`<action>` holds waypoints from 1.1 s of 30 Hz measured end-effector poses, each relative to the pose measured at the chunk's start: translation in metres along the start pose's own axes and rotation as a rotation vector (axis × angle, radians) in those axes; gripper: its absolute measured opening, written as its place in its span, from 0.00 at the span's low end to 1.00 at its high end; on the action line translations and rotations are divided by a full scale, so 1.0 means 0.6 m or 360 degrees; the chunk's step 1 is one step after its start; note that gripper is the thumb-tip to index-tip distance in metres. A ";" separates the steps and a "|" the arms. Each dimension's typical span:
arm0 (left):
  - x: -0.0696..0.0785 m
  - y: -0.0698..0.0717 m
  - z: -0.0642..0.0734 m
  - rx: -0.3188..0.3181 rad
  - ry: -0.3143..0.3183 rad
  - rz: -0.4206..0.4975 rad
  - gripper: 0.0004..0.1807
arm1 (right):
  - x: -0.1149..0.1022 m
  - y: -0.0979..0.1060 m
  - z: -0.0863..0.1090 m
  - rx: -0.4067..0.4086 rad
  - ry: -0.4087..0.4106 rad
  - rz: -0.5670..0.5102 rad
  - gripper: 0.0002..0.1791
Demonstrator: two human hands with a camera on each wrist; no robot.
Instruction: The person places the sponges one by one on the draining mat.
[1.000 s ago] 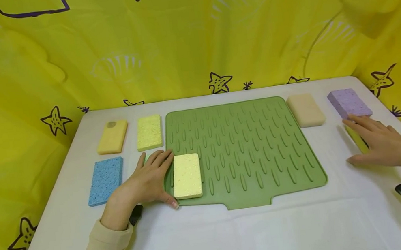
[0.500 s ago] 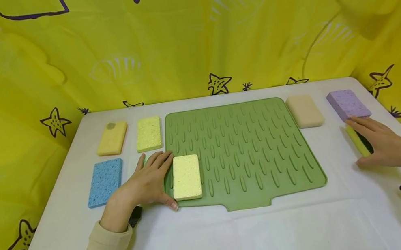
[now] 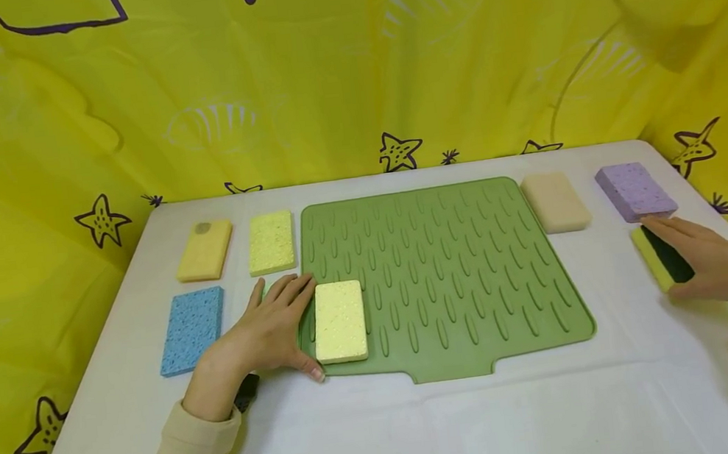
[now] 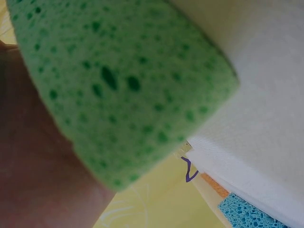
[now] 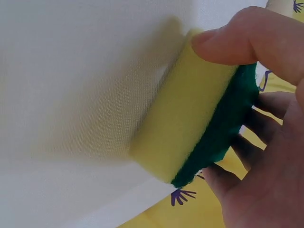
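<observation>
My left hand arches over a green sponge, with fingertips and thumb reaching the left edge of the green ridged mat. In the head view the hand hides most of that sponge; in the left wrist view it lies against the palm. A pale yellow sponge sits on the mat right beside the thumb. At the far right my right hand holds a yellow scrub sponge with a dark green scouring side. The thumb lies over one end of it, and the other fingers are along the scouring side.
Left of the mat lie a blue sponge, an orange-yellow sponge and a yellow sponge. A beige sponge and a purple sponge are at the back right. Yellow patterned cloth hangs behind the white table.
My right hand has shifted right and slightly nearer, its thumb drawing in toward the scrub sponge, which now shows more of its dark green side. The left hand has stayed still.
</observation>
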State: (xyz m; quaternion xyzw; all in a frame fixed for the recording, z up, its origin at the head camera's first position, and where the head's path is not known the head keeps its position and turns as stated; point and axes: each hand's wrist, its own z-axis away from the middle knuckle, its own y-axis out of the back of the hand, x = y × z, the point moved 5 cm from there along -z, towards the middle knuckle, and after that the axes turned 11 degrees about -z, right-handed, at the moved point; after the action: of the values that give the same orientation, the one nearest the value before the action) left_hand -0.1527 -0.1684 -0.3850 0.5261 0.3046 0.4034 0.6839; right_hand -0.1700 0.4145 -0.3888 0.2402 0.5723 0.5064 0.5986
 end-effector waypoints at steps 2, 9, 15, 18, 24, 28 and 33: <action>0.000 0.000 0.000 0.0000 0.0000 0.0002 0.79 | -0.002 0.002 -0.002 -0.0001 -0.0009 0.0019 0.67; 0.002 0.002 0.001 0.0008 -0.0008 -0.0011 0.78 | -0.009 0.008 -0.004 0.0007 -0.0034 0.0106 0.64; 0.003 0.004 0.001 0.0010 -0.0004 -0.0007 0.78 | -0.022 0.010 -0.001 0.0069 0.0021 0.0099 0.63; 0.003 0.005 0.001 0.0010 -0.0001 -0.0001 0.78 | -0.029 0.011 -0.001 0.0113 0.0053 0.0094 0.63; 0.002 0.005 0.001 0.0007 0.0002 -0.0009 0.78 | -0.046 0.014 -0.002 0.0177 0.0094 0.0118 0.62; 0.002 0.005 0.001 0.0004 0.0004 -0.0001 0.78 | -0.059 0.013 -0.002 0.0229 0.0169 0.0132 0.62; 0.002 0.005 0.002 0.0015 0.0003 0.0029 0.78 | -0.078 0.011 -0.002 0.0281 0.0245 0.0118 0.62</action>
State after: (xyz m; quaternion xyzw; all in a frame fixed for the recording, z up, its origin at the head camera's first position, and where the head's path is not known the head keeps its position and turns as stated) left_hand -0.1519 -0.1676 -0.3819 0.5316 0.3023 0.4086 0.6775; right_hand -0.1656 0.3755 -0.3624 0.2734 0.6497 0.4928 0.5102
